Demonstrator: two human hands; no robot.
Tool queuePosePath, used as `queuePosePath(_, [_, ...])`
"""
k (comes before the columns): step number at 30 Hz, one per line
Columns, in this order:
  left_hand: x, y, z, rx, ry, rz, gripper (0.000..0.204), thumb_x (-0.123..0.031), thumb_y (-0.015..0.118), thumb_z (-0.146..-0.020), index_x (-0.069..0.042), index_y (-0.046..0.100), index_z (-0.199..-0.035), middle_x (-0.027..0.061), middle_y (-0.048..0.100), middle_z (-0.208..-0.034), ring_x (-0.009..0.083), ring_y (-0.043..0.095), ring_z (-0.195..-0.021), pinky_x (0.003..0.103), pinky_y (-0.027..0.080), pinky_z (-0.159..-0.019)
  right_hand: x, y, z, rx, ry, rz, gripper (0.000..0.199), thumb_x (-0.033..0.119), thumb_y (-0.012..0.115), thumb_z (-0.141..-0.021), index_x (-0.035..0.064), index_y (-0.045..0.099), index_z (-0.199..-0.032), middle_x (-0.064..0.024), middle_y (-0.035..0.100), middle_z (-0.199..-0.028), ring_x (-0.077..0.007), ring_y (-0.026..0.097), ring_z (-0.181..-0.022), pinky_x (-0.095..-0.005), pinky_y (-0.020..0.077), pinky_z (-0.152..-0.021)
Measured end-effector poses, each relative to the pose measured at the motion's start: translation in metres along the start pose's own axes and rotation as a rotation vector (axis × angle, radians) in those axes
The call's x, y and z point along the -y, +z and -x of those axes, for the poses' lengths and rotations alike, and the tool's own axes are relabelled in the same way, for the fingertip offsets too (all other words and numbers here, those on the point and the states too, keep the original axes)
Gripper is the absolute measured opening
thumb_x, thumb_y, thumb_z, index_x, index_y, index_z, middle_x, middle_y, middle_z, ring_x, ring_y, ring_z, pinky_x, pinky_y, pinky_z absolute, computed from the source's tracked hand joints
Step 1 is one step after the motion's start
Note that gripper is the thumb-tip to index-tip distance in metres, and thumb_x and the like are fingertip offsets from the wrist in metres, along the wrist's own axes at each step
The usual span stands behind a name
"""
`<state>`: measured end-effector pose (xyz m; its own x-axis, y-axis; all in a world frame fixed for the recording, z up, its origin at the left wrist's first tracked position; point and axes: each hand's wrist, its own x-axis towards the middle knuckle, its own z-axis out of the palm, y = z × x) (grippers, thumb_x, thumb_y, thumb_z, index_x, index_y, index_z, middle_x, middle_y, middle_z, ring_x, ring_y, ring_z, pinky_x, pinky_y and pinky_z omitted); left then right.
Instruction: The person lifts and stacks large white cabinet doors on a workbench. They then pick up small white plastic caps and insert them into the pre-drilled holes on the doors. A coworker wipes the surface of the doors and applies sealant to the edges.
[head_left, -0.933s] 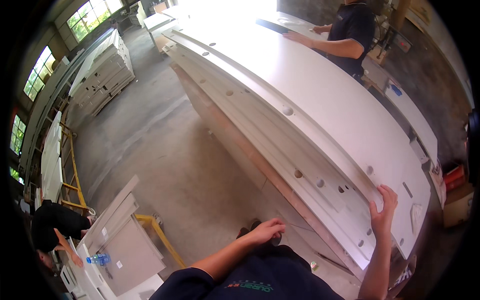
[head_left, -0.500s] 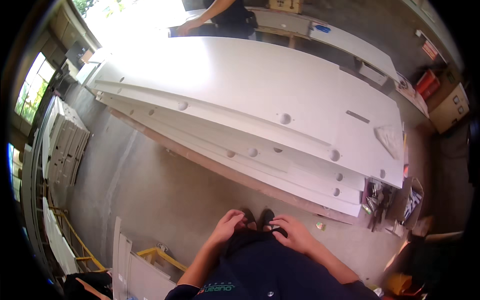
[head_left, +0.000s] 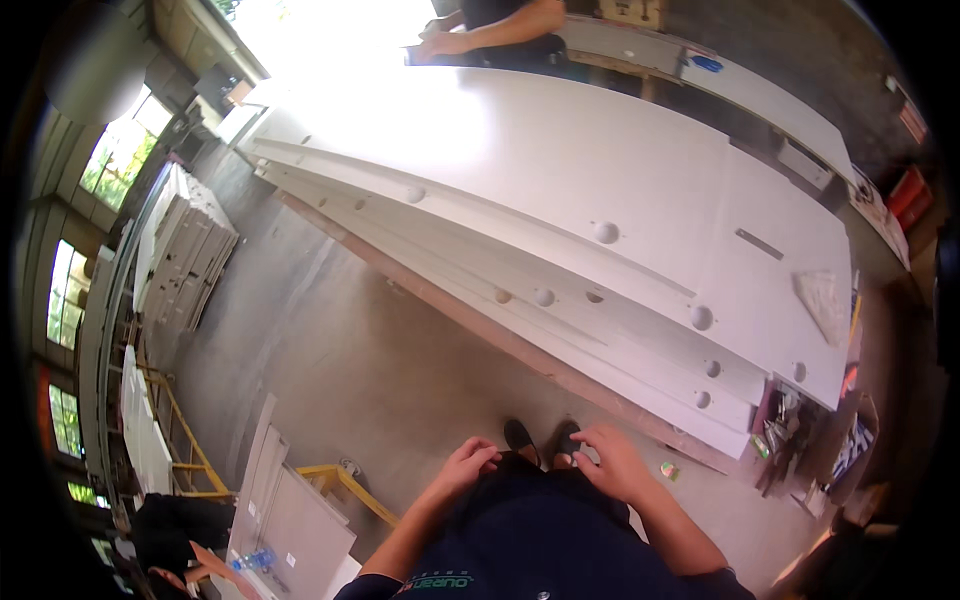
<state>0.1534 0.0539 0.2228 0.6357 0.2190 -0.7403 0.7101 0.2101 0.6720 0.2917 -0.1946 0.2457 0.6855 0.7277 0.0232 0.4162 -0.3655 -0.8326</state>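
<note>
My left hand hangs in front of my waist with its fingers loosely bent and holds nothing. To its right, my right hand is likewise unoccupied, its fingers half curled and apart. Both hands touch none of the panels. Beyond them stretches a stack of long white panels, fanned so the lower ones stick out toward me. Round holes run along their near edges, and the top one has a narrow slot. A pale triangular sheet lies on its right end.
Across the stack a person's hand is over the far edge. A cardboard box and small tools sit at the right end. Behind me at left are grey boards, a yellow frame, a bottle and another person.
My view has turned left, so the stack sits farther right in the picture. My hands stay before my waist, empty. The person across the stack has brought both hands together.
</note>
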Motion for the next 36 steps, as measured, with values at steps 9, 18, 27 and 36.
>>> queuePosePath(9, [0.037, -0.028, 0.0, -0.016, 0.09, 0.159, 0.029, -0.028, 0.055, -0.092, -0.005, 0.055, -0.108, 0.0036, 0.06, -0.095, 0.0107, 0.055, -0.081, 0.025, 0.046, -0.076, 0.024, 0.031, -0.018, 0.234, 0.012, 0.012, 0.026, 0.017, 0.063, -0.082, 0.0039, 0.062, -0.104, -0.0139, 0.062, -0.097, -0.0314, 0.059, -0.093, -0.0392, 0.0466, -0.083])
queuePosePath(18, [0.036, -0.055, -0.031, 0.071, 0.047, 0.105, 0.026, -0.025, 0.052, -0.092, -0.003, 0.057, -0.105, 0.01, 0.063, -0.093, 0.0174, 0.059, -0.079, 0.032, 0.047, -0.078, -0.048, -0.046, 0.012, -0.743, 0.627, 0.33, 0.013, 0.012, 0.059, -0.077, 0.0026, 0.063, -0.085, -0.0154, 0.064, -0.081, -0.0347, 0.061, -0.077, -0.0402, 0.0488, -0.068])
queuePosePath(27, [-0.011, -0.018, -0.058, 0.199, 0.011, -0.218, 0.025, -0.023, 0.052, -0.092, -0.002, 0.055, -0.106, 0.0115, 0.062, -0.095, 0.0186, 0.059, -0.079, 0.033, 0.049, -0.077, -0.21, -0.154, 0.176, -1.106, 1.166, 0.559, 0.028, 0.016, 0.056, -0.079, 0.0087, 0.063, -0.105, -0.014, 0.059, -0.106, -0.0332, 0.056, -0.102, -0.0416, 0.0475, -0.085])
queuePosePath(36, [-0.014, -0.022, -0.043, 0.101, -0.115, -0.254, 0.026, -0.022, 0.052, -0.094, -0.001, 0.055, -0.109, 0.0111, 0.064, -0.101, 0.0198, 0.062, -0.087, 0.031, 0.049, -0.082, -0.311, -0.225, 0.147, -0.594, 1.029, 0.818, 0.028, 0.021, 0.052, -0.087, 0.0016, 0.064, -0.104, -0.0216, 0.063, -0.104, -0.0386, 0.062, -0.093, -0.046, 0.0479, -0.085])
